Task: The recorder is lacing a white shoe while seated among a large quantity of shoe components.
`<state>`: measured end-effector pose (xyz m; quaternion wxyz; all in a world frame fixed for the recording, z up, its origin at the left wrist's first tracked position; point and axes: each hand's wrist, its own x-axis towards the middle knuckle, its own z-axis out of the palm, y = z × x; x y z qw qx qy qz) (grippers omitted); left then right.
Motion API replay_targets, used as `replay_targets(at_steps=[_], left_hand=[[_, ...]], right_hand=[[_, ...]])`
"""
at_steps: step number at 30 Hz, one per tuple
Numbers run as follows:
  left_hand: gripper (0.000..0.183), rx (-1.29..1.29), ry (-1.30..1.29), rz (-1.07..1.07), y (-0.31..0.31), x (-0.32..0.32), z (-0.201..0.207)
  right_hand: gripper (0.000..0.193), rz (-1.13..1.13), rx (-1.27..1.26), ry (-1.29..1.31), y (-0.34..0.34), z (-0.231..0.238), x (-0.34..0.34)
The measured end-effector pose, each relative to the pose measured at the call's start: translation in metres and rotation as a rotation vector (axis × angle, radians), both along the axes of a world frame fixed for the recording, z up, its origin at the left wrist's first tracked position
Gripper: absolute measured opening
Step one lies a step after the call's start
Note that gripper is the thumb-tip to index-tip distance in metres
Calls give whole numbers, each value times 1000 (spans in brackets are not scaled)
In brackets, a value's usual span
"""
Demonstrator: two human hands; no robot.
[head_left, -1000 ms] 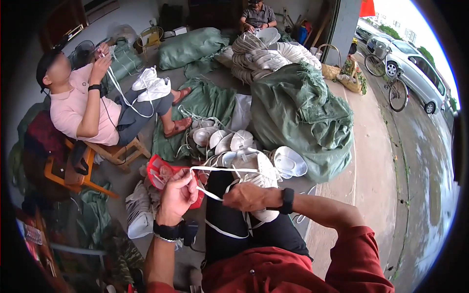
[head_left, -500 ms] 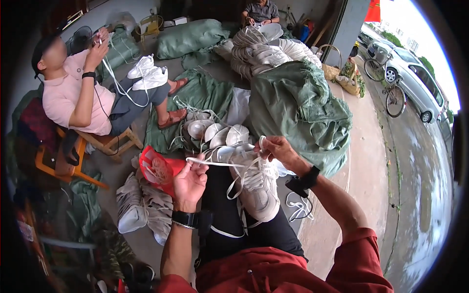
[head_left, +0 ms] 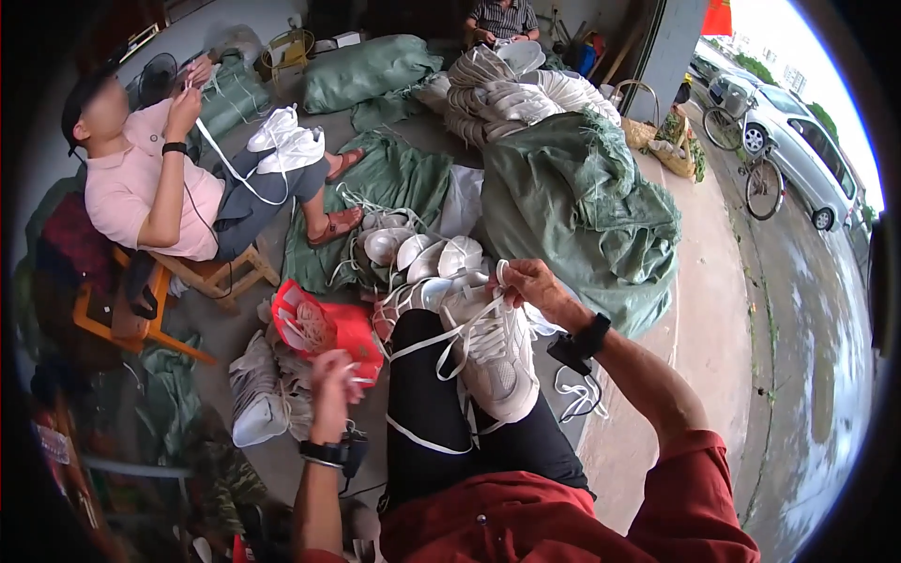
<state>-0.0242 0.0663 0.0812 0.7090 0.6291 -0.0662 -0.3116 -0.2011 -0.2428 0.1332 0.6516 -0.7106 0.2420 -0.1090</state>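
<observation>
A white and beige running shoe point(head_left: 502, 375) rests on my thighs, toe toward me, its white shoelace point(head_left: 427, 344) partly threaded and trailing over my left thigh. At the shoe's collar, my right hand point(head_left: 533, 286) pinches a loop of white lace between thumb and fingers. My left hand point(head_left: 330, 389) is off the shoe, closed and slightly blurred, below a red bag point(head_left: 352, 333) of pale, thin strands. A small white strip sticks out from its fingers; I cannot make out what it is.
Stacked pale shoe parts point(head_left: 253, 394) lie at left, with more shoes point(head_left: 436, 255) ahead on the floor. Green sacks point(head_left: 582, 206) and a shoe pile point(head_left: 507, 103) stand beyond. A seated co-worker point(head_left: 155, 188) is at left, another person point(head_left: 504, 21) at the back.
My left hand has moved down and left, away from the shoe. The lace stretched from it has dropped onto my left thigh. My right hand has stayed at the shoe's collar.
</observation>
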Motion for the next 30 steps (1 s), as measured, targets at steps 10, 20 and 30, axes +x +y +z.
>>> replay_targets(at_steps=[10,20,30], left_hand=[[23,677,-1029,-1138,-65,-63,28],[12,127,-226,-599,-66,-23,38],[12,18,-215,-248,-101,-47,18]], right_hand=[[26,-249,316,-196,-20,31,-28],[29,-345,326,-204,-36,19,-52],[21,-468,270,-326,-64,33,-77]])
